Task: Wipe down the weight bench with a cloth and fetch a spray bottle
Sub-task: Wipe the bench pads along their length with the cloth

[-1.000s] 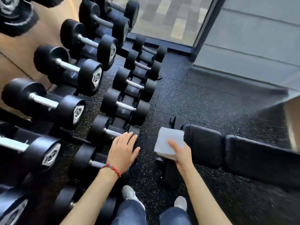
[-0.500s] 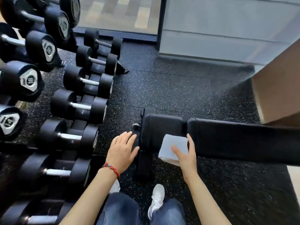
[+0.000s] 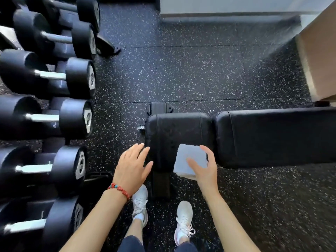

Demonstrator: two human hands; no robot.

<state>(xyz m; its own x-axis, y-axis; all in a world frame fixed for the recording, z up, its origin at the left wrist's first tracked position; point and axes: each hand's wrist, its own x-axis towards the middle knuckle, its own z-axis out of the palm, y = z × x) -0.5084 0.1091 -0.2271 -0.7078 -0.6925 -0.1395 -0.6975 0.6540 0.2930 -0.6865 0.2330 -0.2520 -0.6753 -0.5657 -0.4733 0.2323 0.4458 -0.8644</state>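
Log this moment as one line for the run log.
right hand: holds folded cloth over seat pad | left hand: open, empty | spray bottle: not in view

A gym: racked dumbbells (image 3: 54, 77), speckled rubber floor (image 3: 181, 70), black padded weight bench (image 3: 272, 135).

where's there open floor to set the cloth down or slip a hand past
Open floor lies beyond the bench, running to the wall. More floor is free on the near side, right of the shoes. The left is crowded with dumbbells. The cloth is in the right hand.
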